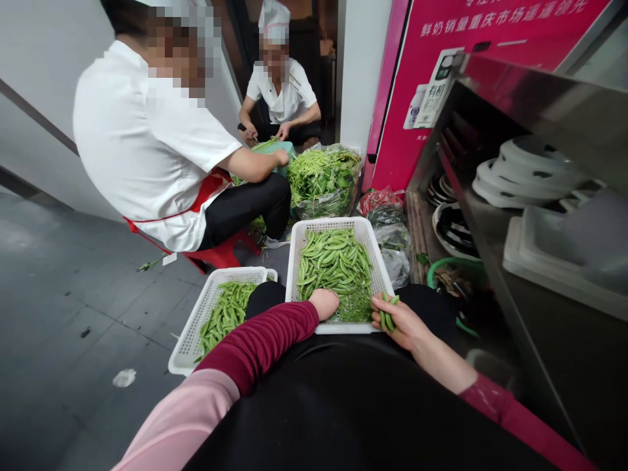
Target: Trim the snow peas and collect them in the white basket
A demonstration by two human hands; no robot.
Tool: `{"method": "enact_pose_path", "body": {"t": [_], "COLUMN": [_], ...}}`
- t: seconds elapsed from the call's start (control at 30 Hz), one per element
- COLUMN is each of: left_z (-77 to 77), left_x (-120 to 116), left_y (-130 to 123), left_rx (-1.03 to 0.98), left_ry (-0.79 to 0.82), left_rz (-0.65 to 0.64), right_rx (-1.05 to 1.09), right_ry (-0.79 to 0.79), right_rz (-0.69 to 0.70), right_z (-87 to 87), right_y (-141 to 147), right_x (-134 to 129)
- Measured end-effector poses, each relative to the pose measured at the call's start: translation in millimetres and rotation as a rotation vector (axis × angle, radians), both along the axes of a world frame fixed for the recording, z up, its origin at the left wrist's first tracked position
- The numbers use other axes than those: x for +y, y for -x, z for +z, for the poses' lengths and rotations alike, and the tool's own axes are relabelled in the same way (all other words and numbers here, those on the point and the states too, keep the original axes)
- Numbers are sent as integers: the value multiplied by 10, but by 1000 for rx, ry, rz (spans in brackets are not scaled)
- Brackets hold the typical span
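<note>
A white perforated basket (pixel 377 254) of green pea pods (pixel 334 258) rests at my lap. My left hand (pixel 325 303) is inside its near left part, closed with the knuckles up; whatever its fingers pinch is hidden. Beside it, small green trimmings (pixel 356 306) lie along the near end of the basket. At the near right corner, my right hand (pixel 400 322) is closed round several pea pods (pixel 387 311), which stick out between thumb and fingers. To the left and lower, a second white basket (pixel 189 333) holds more pea pods (pixel 226 315).
One person (pixel 157 144) sits on a red stool (pixel 235 242) at left; another (pixel 282 91) squats behind, handling greens. A large bag of leafy greens (pixel 324 176) stands ahead. At right are a metal shelf (pixel 490 248) with trays and a green-rimmed bin (pixel 436 265).
</note>
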State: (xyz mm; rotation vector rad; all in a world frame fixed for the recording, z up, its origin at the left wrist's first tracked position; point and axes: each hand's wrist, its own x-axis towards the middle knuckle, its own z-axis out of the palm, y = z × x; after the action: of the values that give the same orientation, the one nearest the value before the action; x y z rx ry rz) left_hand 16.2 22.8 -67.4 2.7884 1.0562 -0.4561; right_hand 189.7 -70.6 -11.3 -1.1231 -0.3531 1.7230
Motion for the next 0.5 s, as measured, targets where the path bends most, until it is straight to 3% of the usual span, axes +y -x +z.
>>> {"method": "enact_pose_path", "body": {"t": [0.27,0.5], "left_z": [76,412], "left_x": [23,38], "left_y": [-23,171], "left_rx": [-49,-247], "left_ry": [27,29], "left_rz": [15,171], "right_rx": [-55,-172], "right_ry": [39,16], "right_rz": [1,72], "right_z": [25,-20], "right_y": [17,99], "right_x": [-22,6]}}
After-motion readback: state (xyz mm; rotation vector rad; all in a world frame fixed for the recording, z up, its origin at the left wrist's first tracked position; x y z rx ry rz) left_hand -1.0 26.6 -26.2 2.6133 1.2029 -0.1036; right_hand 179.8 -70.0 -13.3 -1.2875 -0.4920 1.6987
